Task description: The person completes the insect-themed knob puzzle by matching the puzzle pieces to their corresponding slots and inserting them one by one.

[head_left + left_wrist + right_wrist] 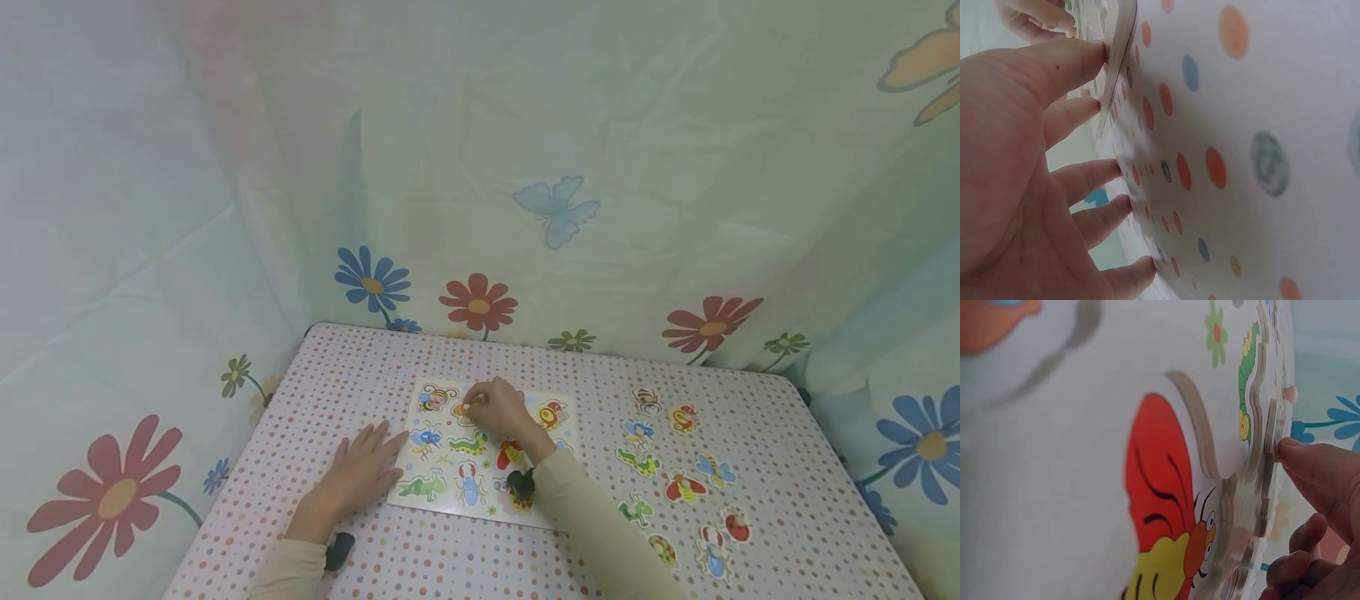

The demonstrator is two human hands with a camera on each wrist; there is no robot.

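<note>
A wooden puzzle board point(491, 510) with printed insects and cut-out recesses lies on the table. At its far edge my right hand point(501, 408) pinches an orange-striped insect puzzle piece point(461, 412), much of it hidden under the fingers. In the right wrist view a fingertip point(1290, 449) meets the edge of a wooden piece point(1268, 469) at the board surface. My left hand point(358, 471) lies spread at the board's left side. In the left wrist view its thumb touches the board edge point(1121, 47), and the other fingers stretch straight along the board and the dotted cloth.
Several loose insect pieces lie right of the board, among them a green caterpillar point(637, 462), a red-winged bug point(686, 487), a ladybird point(737, 526) and a blue beetle point(714, 553). A dotted cloth point(450, 562) covers the table. Flower-printed curtains point(637, 250) hang behind it.
</note>
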